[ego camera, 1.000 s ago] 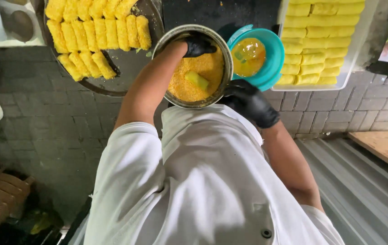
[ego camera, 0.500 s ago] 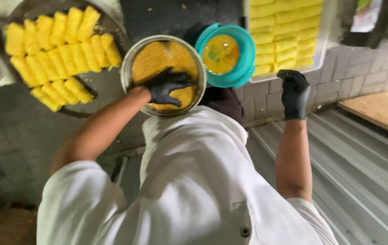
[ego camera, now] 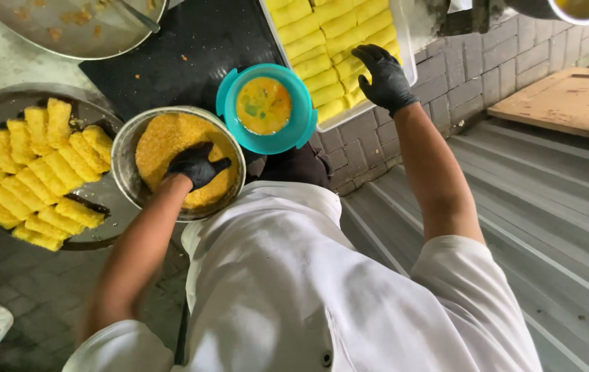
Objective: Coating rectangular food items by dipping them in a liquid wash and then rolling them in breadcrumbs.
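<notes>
Head view: left hand in crumb bowl, egg bowl beside.

The left hand covers part of the crumbs, and its palm and anything under it cannot be seen; the right hand hides the rolls beneath it, so a grasp cannot be told. The white tray, the upper pan and the left plate are cut by the edges
</notes>
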